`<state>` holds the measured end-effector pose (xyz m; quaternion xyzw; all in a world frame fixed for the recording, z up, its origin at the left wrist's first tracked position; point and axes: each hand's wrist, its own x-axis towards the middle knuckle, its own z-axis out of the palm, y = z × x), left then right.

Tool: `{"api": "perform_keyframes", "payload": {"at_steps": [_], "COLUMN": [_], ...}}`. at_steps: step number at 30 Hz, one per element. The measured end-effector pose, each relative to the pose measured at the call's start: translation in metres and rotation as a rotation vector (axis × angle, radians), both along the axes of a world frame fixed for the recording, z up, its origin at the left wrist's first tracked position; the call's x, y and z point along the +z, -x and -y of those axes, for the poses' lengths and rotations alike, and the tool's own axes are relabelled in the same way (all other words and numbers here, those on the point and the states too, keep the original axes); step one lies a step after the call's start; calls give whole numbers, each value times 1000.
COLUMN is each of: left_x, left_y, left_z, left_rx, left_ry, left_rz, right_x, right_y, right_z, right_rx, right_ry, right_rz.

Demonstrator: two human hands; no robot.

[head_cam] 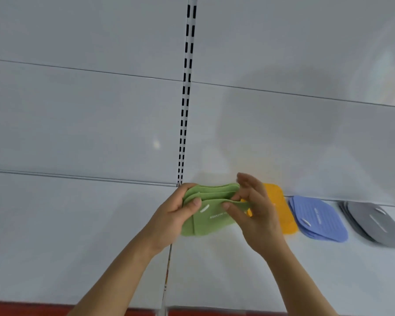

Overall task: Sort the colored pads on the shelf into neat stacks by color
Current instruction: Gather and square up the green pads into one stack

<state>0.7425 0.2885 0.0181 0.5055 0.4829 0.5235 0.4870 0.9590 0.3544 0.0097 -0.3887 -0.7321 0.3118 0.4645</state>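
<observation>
White shelf with white back panels behind; slotted upright strip running vertically between panels, ending at shelf level just above the left hand. Left hand curled round the left edge of the green pads, thumb on top, fingers wrapped behind the far edges. Green pads several in number, fanned unevenly, lifted at the back and lower front edge near or on the shelf surface; contact with shelf not resolvable. White oval slot and line of white lettering visible on the top green pad. Right hand pinching the right side of the same green pads, thumb and forefinger closed on the upper layers, remaining fingers loosely raised above. Both hands thus clamped on the one green bundle, close together, forearms entering from the bottom edge. Yellow pads flat on shelf directly right of the right hand, partly hidden by it; count not determinable. Blue pads next right, a slightly offset stack with ribbed top face, white slot and lettering. Grey pads furthest right, also a loosely offset stack, cut by the frame edge. Yellow, blue and grey stacks side by side, near one another, not visibly overlapping. Red band along the bottom front.
</observation>
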Motion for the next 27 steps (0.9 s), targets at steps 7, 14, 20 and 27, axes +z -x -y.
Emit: {"api": "perform_keyframes", "payload": {"at_steps": [7, 14, 20, 27], "left_x": [-13, -23, -12, -32], "left_y": [-13, -15, -15, -13], "left_z": [3, 3, 1, 3], "left_rx": [-51, 73, 80, 123], "left_ry": [0, -100, -87, 19], "left_rz": [-139, -352, -103, -75], "right_x": [-22, -28, -27, -33], "right_y": [10, -1, -2, 3], "right_z": [12, 13, 24, 32], "right_rx": [-75, 37, 41, -39], "right_ry": [82, 372, 253, 319], "right_rz": [-224, -289, -191, -84]}}
